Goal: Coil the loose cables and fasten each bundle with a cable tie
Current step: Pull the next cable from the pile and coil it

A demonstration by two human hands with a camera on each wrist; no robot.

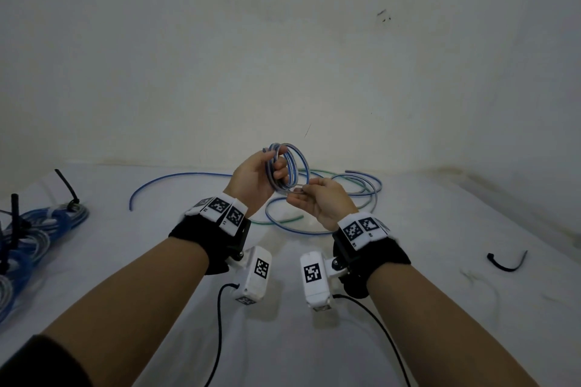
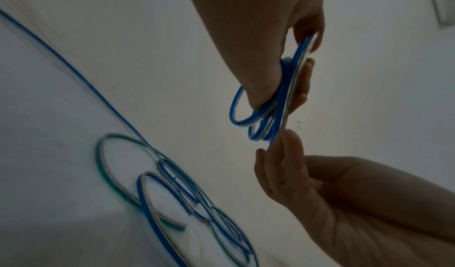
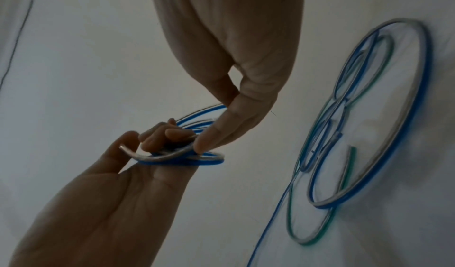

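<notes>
A small coil of blue-and-white cable (image 1: 290, 166) is held up above the white table (image 1: 283, 339). My left hand (image 1: 279, 171) grips it, thumb outside the loops and fingers through them. In the left wrist view the coil (image 2: 243, 122) sits under the thumb of that hand (image 2: 280, 96). My right hand (image 1: 298, 195) pinches the lower edge of the coil, where a pale cable end curves out. The right wrist view shows the right hand (image 3: 206, 140) pinching at the coil (image 3: 197, 162) beside the left hand (image 3: 150, 136). One black cable tie (image 1: 506, 262) lies at the right.
Loose blue and green cables (image 1: 349, 192) lie in loops on the table behind my hands, and one blue strand (image 1: 176, 177) runs off to the left. Tied blue bundles (image 1: 47, 229) with upright black ties sit at the left edge. A pale wall stands close behind.
</notes>
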